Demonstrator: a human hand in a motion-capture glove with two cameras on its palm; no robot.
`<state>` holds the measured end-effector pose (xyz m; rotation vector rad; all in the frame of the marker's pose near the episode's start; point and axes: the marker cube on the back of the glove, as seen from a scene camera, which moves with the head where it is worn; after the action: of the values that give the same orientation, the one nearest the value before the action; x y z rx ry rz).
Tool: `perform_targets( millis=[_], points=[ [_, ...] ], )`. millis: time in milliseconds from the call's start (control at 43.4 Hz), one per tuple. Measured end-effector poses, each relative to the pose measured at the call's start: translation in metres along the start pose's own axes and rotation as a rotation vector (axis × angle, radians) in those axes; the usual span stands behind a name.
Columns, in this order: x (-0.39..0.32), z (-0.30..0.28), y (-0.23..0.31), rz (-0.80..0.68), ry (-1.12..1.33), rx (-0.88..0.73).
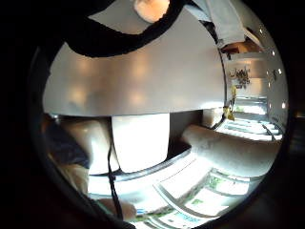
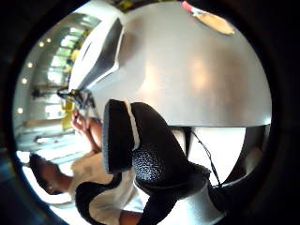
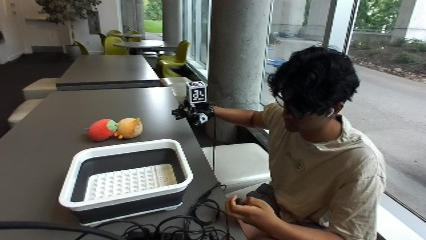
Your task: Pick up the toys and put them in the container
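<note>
Nearest the lens: white-rimmed, dark-walled rectangular plastic container (image 3: 125, 179) with a perforated white floor, nothing in it. At about eleven o'clock from it, well apart on the grey tabletop (image 3: 46, 145): round red plush toy (image 3: 101, 129) touching a round orange plush toy (image 3: 129, 127). Further right, at roughly three o'clock from the toys and near the table's edge: gloved right hand (image 3: 193, 113), raised over the surface, holding nothing. Cannot tell whether its fingers are spread or curled. Judged as the reach for the first pick. Next: across toward nine o'clock, down onto the orange toy, closing round it.
</note>
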<state>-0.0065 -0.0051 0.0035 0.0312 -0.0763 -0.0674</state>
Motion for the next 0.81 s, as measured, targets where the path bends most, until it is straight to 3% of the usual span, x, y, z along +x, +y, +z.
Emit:
perform_targets(
  millis=[69, 277, 438, 692, 807],
  points=[
    [-0.002, 0.002, -0.002, -0.025, -0.037, 0.012],
    [0.004, -0.006, 0.006, 0.095, 0.056, -0.034],
    [-0.013, 0.001, -0.009, -0.095, -0.112, 0.031],
    [-0.019, -0.002, -0.012, -0.022, -0.072, -0.003],
    [-0.031, 0.008, -0.029, -0.190, -0.180, 0.074]
  ],
)
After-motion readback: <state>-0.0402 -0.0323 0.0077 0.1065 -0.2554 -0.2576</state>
